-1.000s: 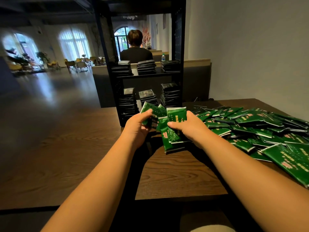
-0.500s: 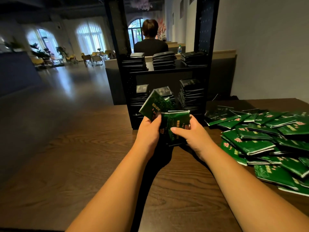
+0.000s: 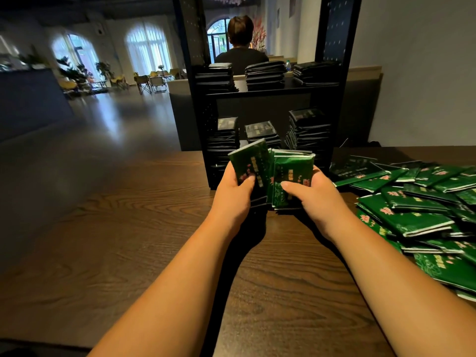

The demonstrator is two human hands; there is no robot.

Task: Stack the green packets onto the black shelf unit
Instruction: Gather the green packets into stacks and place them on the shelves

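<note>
A: Entry one, the hands?
B: The left hand (image 3: pixel 235 188) has its thumb pressed flat on the face of a tilted bundle of green packets (image 3: pixel 251 161), with the fingers curled behind it: a closed, holding grip. The right hand (image 3: pixel 313 194) has its thumb across the front of a second bundle (image 3: pixel 293 167) and clasps it the same way. The two bundles meet edge to edge, raised above the wooden table (image 3: pixel 128 240), just in front of the black shelf unit (image 3: pixel 192 47).

A: Count per bundle?
B: Cannot tell. There are several in each (the lower ends are hidden behind the palms).

A: Entry two, the shelf unit?
B: It stands on the table at its far side, with perforated uprights. On the upper shelf are three stacks of packets (image 3: pixel 265 74), side by side. On the lower level are three more stacks (image 3: pixel 307 130), the right one tallest. All look dark in the shade.

A: Entry three, unsorted stock?
B: A loose heap of green packets (image 3: pixel 412 202) lies on the table to the right of the hands. The packets overlap, pink print up, and lie near the right forearm.

A: Remainder?
B: One seated person (image 3: pixel 240 50) is beyond the unit, back turned. There is a pale wall (image 3: pixel 417 60) at right, and chairs (image 3: pixel 149 81) and arched windows (image 3: pixel 148 50) far left.
</note>
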